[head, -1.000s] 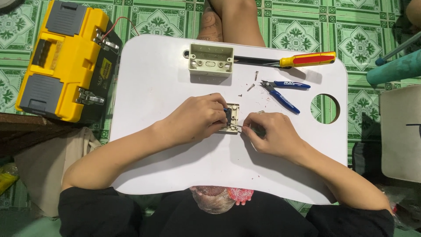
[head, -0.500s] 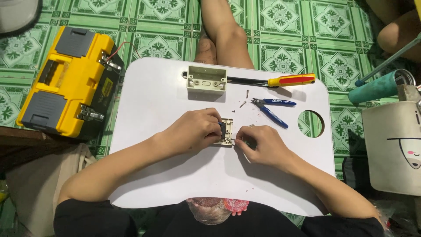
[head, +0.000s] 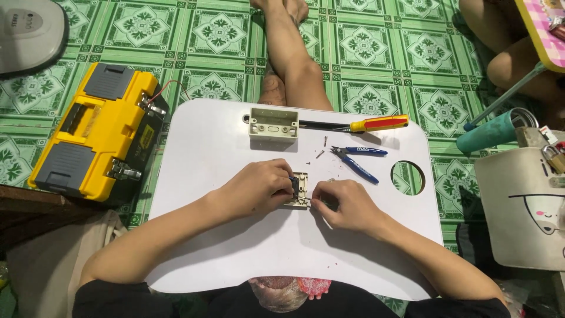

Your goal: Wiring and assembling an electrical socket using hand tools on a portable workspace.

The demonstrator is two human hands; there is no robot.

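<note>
While the left hand (head: 259,187) pinches one side of the small beige switch plate (head: 300,189) at mid-table, the right hand (head: 347,205) closes its fingertips on a thin wire at the plate's other edge. The white lap table (head: 235,247) lies bare toward the person. Beyond sit a beige box (head: 273,123), screwdriver (head: 365,124) and blue cutters (head: 358,160), near the round hole (head: 407,177).

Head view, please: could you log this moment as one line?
left hand: holds switch plate | right hand: at plate edge | tray table: box, screwdriver, cutters
</note>
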